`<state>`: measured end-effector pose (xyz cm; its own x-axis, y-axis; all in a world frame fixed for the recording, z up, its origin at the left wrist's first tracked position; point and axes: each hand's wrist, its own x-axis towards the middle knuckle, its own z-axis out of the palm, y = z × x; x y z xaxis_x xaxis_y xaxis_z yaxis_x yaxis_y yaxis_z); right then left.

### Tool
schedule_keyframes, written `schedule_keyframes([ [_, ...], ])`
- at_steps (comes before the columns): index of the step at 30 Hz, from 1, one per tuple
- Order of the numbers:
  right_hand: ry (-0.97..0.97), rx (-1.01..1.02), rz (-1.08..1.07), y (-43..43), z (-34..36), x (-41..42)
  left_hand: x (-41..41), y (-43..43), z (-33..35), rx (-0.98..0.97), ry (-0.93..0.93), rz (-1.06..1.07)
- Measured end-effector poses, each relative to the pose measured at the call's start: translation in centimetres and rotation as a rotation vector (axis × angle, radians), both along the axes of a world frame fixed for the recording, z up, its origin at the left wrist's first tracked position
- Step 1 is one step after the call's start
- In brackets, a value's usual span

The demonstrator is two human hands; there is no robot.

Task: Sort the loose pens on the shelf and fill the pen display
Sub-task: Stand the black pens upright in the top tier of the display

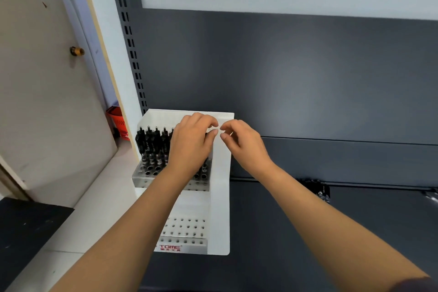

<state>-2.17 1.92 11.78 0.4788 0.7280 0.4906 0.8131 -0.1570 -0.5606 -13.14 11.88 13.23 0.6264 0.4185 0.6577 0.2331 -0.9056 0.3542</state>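
A white pen display (220, 208) stands at the left end of the dark shelf (284, 232). Its upper clear tier holds several black pens (151, 147) standing upright. The lower tier (187, 230) shows rows of holes with no pens in them. My left hand (192, 142) hovers over the right part of the upper tier with its fingers curled down, and whatever lies under it is hidden. My right hand (244, 144) is beside it, fingers loosely curled, with nothing visible between thumb and forefinger. The fingertips of both hands nearly meet.
Loose black pens (318, 188) lie on the shelf at the back, partly hidden behind my right forearm. A dark back panel (284, 73) rises behind the shelf. A door (47, 102) and an orange object (118, 123) are to the left.
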Motion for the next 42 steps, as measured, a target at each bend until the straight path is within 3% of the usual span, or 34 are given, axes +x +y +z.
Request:
schedule_keyframes([
  [6,-0.150,-0.066,-0.108,-4.6,-0.4,5.4,5.1,-3.9,0.3,0.142,0.050,-0.084],
  [16,-0.082,-0.322,-0.266,-15.1,-4.8,14.9,14.6,-11.4,-3.7,0.094,0.250,-0.179],
  [24,0.097,-0.521,-0.168,-18.0,-9.2,18.8,17.9,-14.6,-8.4,-0.036,0.456,-0.113],
  [32,0.185,-0.678,-0.066,-16.8,-13.6,20.2,19.5,-15.4,-14.2,-0.203,0.800,-0.041],
  [42,0.175,-0.737,-0.138,-13.8,-15.8,21.1,22.6,-14.4,-18.8,-0.469,0.874,-0.043],
])
